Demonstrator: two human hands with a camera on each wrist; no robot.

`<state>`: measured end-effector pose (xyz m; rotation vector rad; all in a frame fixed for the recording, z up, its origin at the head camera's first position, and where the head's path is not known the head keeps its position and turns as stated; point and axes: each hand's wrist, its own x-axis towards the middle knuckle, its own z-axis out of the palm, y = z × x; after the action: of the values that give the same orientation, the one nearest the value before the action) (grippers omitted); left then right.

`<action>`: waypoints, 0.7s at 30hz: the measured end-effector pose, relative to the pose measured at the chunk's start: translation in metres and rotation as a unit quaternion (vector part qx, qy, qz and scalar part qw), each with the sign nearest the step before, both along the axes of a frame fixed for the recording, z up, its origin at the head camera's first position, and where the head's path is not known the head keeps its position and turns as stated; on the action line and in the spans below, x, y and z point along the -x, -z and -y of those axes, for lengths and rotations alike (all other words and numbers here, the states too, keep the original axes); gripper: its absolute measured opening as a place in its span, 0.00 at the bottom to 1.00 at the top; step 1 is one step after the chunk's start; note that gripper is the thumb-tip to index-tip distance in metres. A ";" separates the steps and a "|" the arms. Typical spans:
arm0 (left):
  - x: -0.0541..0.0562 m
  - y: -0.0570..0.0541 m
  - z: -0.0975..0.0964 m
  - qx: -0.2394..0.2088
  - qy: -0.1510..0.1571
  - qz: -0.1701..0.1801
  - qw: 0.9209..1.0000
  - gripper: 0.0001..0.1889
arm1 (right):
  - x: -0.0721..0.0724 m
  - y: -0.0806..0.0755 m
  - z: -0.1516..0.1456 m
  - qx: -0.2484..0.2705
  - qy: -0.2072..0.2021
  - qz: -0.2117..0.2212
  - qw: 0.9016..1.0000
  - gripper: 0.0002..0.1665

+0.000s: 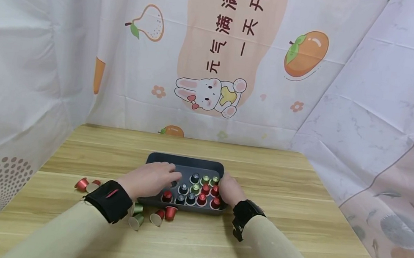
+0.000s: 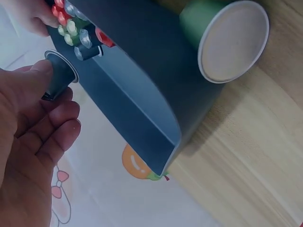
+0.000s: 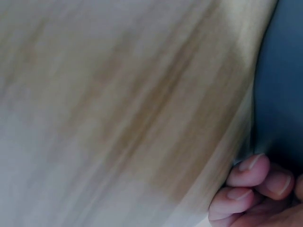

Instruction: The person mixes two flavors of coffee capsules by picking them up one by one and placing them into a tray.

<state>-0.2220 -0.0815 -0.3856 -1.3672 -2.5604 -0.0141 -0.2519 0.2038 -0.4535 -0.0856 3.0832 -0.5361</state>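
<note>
My left hand is over the left part of a dark rectangular tray. Between its thumb and fingers it pinches a dark coffee capsule, the rim turned toward the tray in the left wrist view. Red, green and dark capsules stand rim-down in rows in the tray's right part. At the tray's right end my right hand holds the side wall, its fingertips curled against the outside. Its thumb is partly hidden in the head view.
Loose capsules lie on the wooden table: a green capsule and a red capsule before the tray, another red capsule farther left. A printed cloth hangs behind the table and along both sides.
</note>
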 end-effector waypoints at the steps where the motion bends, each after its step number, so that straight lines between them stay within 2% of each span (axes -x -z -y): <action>1: 0.001 0.001 0.000 0.001 0.000 -0.001 1.000 0.13 | 0.000 0.000 0.000 -0.002 -0.001 -0.002 1.000 0.19; 6: 0.006 0.007 0.000 0.005 0.002 -0.001 1.000 0.13 | -0.001 0.001 0.000 -0.019 -0.019 -0.017 0.999 0.18; 10: 0.008 0.012 -0.002 0.003 -0.002 0.011 1.000 0.13 | -0.001 0.001 0.001 -0.030 -0.029 -0.024 0.999 0.16; 21: 0.014 0.021 -0.005 0.010 -0.030 0.051 0.998 0.17 | -0.003 0.000 0.000 -0.023 -0.026 -0.030 0.999 0.13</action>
<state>-0.2361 -0.0763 -0.4062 -1.3282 -2.6905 -0.0493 -0.2489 0.2043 -0.4535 -0.1855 3.1399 -0.4686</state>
